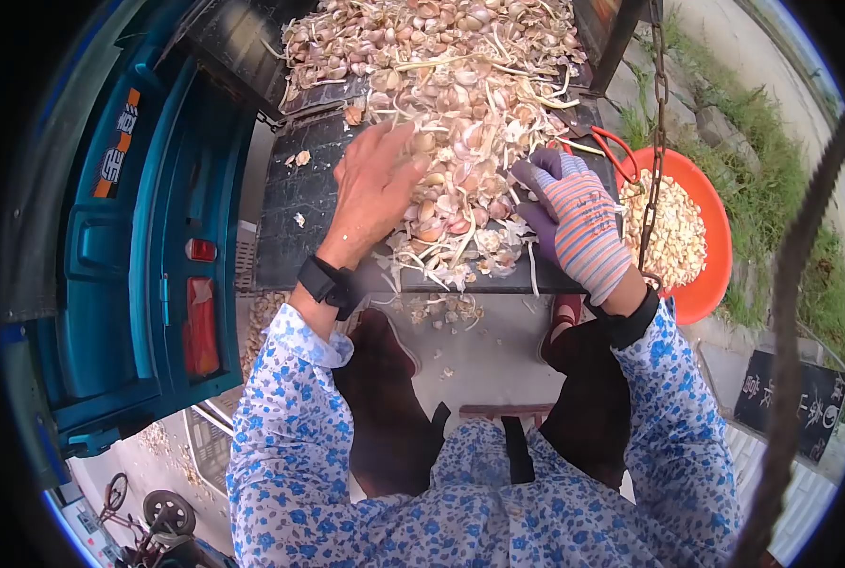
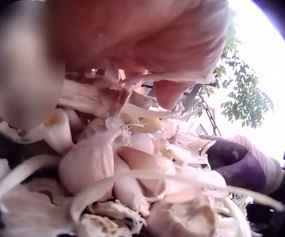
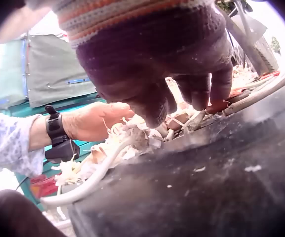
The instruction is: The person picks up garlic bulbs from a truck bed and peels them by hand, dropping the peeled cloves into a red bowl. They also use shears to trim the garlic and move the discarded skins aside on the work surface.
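Observation:
A large heap of garlic cloves (image 1: 460, 133), mixed with papery skins and dry stems, covers a dark board (image 1: 295, 204). My bare left hand (image 1: 375, 180) lies along the heap's left side, its fingers reaching into the cloves. Seen from the left wrist, unpeeled cloves (image 2: 88, 168) and a curved stem lie right below the palm. On the right side of the heap is my right hand (image 1: 574, 213), in a striped glove with purple-coated fingers. Its fingers (image 3: 196, 91) point down, spread apart, with the tips among the cloves and skins. Neither hand shows a clove gripped.
An orange basin (image 1: 716, 246) of garlic cloves stands at the right, beside red-handled shears (image 1: 621, 156). A chain (image 1: 657, 123) hangs between the board and the basin. The teal vehicle side (image 1: 148, 284) borders the left. A person's legs are under the board's front edge.

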Tool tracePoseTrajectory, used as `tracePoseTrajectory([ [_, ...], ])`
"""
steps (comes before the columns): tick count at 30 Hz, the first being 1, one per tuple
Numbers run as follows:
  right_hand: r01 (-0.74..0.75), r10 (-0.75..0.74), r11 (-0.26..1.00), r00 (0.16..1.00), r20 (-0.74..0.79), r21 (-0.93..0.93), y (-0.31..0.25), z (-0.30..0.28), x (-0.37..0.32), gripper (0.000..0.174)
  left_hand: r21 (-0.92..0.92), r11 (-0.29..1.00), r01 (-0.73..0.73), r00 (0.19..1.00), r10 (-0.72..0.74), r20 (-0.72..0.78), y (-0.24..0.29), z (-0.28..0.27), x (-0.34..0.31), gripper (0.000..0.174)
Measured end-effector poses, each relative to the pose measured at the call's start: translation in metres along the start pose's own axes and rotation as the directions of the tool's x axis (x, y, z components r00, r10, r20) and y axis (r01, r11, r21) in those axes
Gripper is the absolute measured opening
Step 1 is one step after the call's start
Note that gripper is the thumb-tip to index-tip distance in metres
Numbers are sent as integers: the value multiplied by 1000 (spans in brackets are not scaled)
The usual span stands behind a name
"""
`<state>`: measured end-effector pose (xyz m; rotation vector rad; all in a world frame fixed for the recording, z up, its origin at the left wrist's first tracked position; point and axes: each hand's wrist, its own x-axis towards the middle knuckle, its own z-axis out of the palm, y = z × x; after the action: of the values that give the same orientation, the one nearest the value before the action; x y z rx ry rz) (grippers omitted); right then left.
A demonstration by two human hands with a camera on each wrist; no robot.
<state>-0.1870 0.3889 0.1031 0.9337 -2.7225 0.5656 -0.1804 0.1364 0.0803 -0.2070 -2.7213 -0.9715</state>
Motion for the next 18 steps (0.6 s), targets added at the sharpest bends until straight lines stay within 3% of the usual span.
tracePoseTrajectory([
  [3,81,-84,996,971,226,23,-28,-5,-13,32,93,993,77,997,-75,-20,19,-5,-52,45],
  [4,143,-142,990,964,225,13,-31,7,-21,31,127,986,105,994,-101,-35,24,1,-70,45],
  [5,168,-133,980,952,275,-109,-36,14,-31,31,159,978,133,991,-127,-48,27,7,-86,46],
  [7,214,-174,967,950,259,-136,-37,14,-40,31,224,971,80,997,-82,3,35,14,-110,45],
  [10,143,-88,981,931,353,-131,-40,1,-41,32,161,986,48,999,-51,14,44,15,-120,40],
  [11,88,-79,996,964,253,-24,-40,0,-40,31,116,992,45,999,-46,6,47,13,-120,39],
  [12,44,-57,995,987,151,90,-40,-1,-39,31,192,981,27,994,-6,-108,47,8,-112,31],
  [15,-25,40,947,998,-42,320,-47,-1,-32,30,-132,973,189,978,-198,-62,41,6,-85,26],
  [18,-58,98,924,991,-87,377,-50,5,-24,29,90,988,128,991,-123,-60,40,23,-71,19],
])
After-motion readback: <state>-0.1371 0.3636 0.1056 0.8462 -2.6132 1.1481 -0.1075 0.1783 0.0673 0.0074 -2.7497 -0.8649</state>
